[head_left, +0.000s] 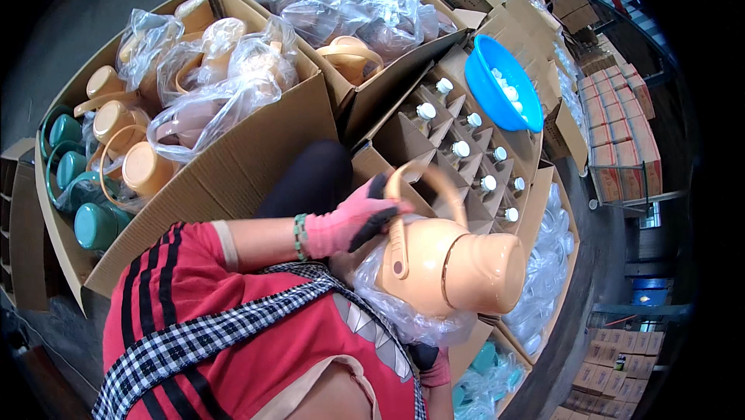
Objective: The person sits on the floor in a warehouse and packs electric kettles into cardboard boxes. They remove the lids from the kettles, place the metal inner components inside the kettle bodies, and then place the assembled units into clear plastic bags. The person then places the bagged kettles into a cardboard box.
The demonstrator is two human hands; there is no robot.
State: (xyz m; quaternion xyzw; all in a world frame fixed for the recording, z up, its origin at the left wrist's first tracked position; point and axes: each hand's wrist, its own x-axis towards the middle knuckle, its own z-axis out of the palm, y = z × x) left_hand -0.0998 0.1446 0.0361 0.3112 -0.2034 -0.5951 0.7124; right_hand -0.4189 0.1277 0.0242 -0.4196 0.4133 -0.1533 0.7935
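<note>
My left hand (353,222), in a pink and black glove, is closed around the raised handle of a peach thermos jug (419,261). The jug lies tilted across my lap, its lid end pointing right. A clear plastic bag (407,315) is bunched around its lower side. Under the bag, part of my right hand (436,369) shows in a similar glove; its fingers are hidden, so its grip cannot be seen. Just beyond the jug stands a divided carton (372,162) with several white-capped bottle necks (460,148) in its compartments.
At left, a large open carton (225,156) holds peach and green jugs, some bagged. Behind it, another carton (407,59) holds bagged jugs. A blue basin (485,82) with small white pieces rests on the divided carton's far side. Bagged items (547,265) fill a carton at right.
</note>
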